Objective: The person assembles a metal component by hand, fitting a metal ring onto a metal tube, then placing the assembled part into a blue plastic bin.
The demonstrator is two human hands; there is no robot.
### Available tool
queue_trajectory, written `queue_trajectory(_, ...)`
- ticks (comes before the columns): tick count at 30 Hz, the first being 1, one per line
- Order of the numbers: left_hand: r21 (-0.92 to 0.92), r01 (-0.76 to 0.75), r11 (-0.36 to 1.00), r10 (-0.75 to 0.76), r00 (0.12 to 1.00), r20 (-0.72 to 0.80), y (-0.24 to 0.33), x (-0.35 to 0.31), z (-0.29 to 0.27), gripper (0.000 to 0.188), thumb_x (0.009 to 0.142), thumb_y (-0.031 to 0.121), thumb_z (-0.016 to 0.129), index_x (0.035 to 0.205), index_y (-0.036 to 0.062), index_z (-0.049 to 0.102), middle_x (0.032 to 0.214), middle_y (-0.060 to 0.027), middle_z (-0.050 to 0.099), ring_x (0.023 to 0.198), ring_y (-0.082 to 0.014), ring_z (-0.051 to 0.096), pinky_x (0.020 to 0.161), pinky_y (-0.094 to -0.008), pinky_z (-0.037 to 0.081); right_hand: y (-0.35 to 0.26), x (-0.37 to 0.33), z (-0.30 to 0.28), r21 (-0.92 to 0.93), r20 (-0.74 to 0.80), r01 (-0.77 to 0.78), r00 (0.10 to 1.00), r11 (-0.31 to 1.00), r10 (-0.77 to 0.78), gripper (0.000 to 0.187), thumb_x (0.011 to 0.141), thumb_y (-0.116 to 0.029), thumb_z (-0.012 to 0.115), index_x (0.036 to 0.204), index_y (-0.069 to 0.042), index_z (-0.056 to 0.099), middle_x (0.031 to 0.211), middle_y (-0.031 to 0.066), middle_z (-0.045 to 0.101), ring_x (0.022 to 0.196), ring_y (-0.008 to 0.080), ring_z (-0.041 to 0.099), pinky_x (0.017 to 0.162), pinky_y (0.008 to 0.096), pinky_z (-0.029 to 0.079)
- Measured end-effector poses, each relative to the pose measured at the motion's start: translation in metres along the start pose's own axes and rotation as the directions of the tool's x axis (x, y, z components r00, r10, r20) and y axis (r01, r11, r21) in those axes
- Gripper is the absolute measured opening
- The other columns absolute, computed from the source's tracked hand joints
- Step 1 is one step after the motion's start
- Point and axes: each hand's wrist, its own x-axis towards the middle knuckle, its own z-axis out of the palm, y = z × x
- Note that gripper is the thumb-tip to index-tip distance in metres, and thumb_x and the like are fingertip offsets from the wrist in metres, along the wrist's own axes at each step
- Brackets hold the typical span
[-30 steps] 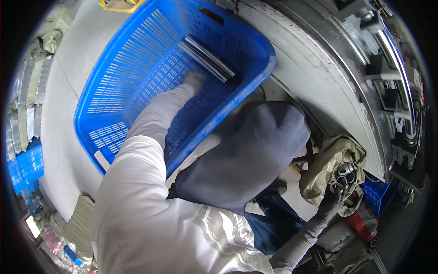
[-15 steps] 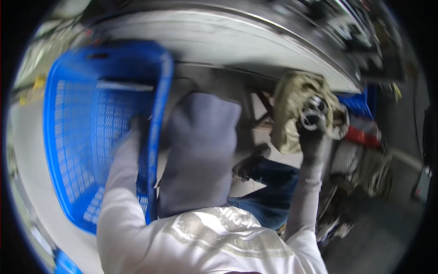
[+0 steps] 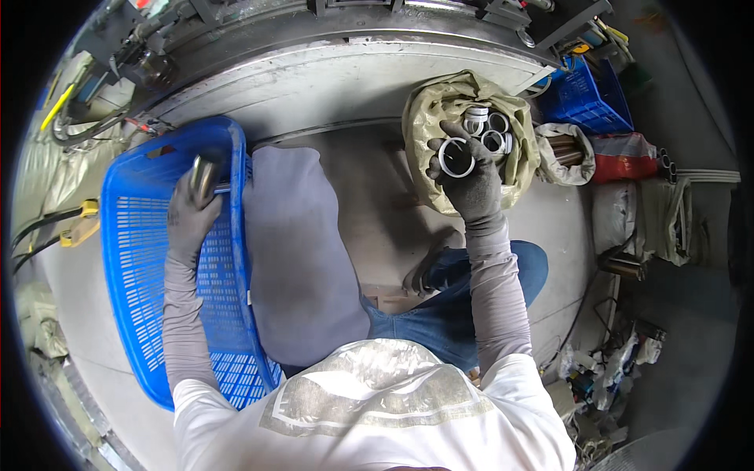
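Observation:
My left hand (image 3: 188,220), in a grey glove, is closed around a short shiny metal tube (image 3: 206,179) inside the blue plastic basket (image 3: 132,196), near its far end. At the right, my gloved right hand (image 3: 477,188) grips a short round tube piece (image 3: 457,174) with a white ring at its end. It is held over the open mouth of a beige woven sack (image 3: 419,129). Inside that sack lie several similar white-ringed pieces (image 3: 492,141).
A grey cloth (image 3: 298,259) covers my left leg beside the basket. A pale metal panel (image 3: 330,74) runs along the far side. Right of the sack are a smaller bag of tubes (image 3: 565,153), a blue crate (image 3: 585,98) and a red sack (image 3: 620,157).
My left hand has risen within the basket and now shows the metal tube. My right hand, with the ringed piece, has moved left and farther away relative to my body. The view has turned.

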Motion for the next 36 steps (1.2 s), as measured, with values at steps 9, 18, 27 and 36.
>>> queue_trajectory(9, 0.317, -0.687, 0.654, 0.580, 0.724, 0.374, 0.250, 0.000, 0.042, 0.043, 0.074, 0.029, 0.078, 0.106, 0.0090, 0.057, 0.097, -0.0097, 0.066, 0.096, -0.0266, 0.068, 0.080, -0.0411, 0.052, 0.001, -0.036, 0.025, -0.814, 0.201, 0.410, 0.863, 0.412, -0.463, 0.016, 0.099, -0.005, 0.058, 0.111, -0.002, 0.068, 0.100, 0.0099, 0.072, 0.092, 0.0178, 0.071, 0.080, 0.0301, 0.056)
queue_trajectory(18, 0.390, -0.673, 0.629, 0.473, 0.729, 0.495, 0.267, 0.006, 0.088, 0.041, 0.078, 0.028, 0.079, 0.106, 0.0079, 0.056, 0.098, -0.0096, 0.066, 0.096, -0.0250, 0.070, 0.081, -0.0368, 0.055, 0.031, -0.036, 0.024, -0.820, 0.214, 0.494, 0.733, 0.289, -0.646, 0.026, 0.092, -0.011, 0.056, 0.110, 0.000, 0.070, 0.103, 0.0145, 0.070, 0.090, 0.0305, 0.069, 0.081, 0.0361, 0.054)
queue_trajectory(27, 0.329, -0.736, 0.592, 0.609, 0.676, 0.415, 0.269, 0.006, 0.088, 0.057, 0.082, 0.031, 0.078, 0.127, 0.0037, 0.056, 0.111, -0.0129, 0.067, 0.106, -0.0302, 0.066, 0.091, -0.0411, 0.053, 0.029, -0.027, 0.023, -0.887, 0.283, 0.446, 0.731, 0.121, -0.622, 0.024, 0.100, -0.012, 0.051, 0.104, 0.000, 0.071, 0.102, 0.0127, 0.069, 0.086, 0.0190, 0.068, 0.076, 0.0315, 0.054)
queue_trajectory(36, -0.656, -0.205, 0.727, 0.371, 0.920, 0.124, 0.198, 0.011, 0.096, 0.038, 0.105, 0.015, 0.058, 0.138, -0.0037, 0.056, 0.127, -0.0148, 0.068, 0.116, -0.0237, 0.067, 0.101, -0.0395, 0.053, -0.013, -0.027, -0.007, -0.878, -0.022, 0.269, 0.804, 0.397, -0.594, 0.056, 0.070, -0.015, 0.095, 0.116, -0.002, 0.065, 0.105, 0.0165, 0.069, 0.093, 0.0304, 0.072, 0.083, 0.0376, 0.058)
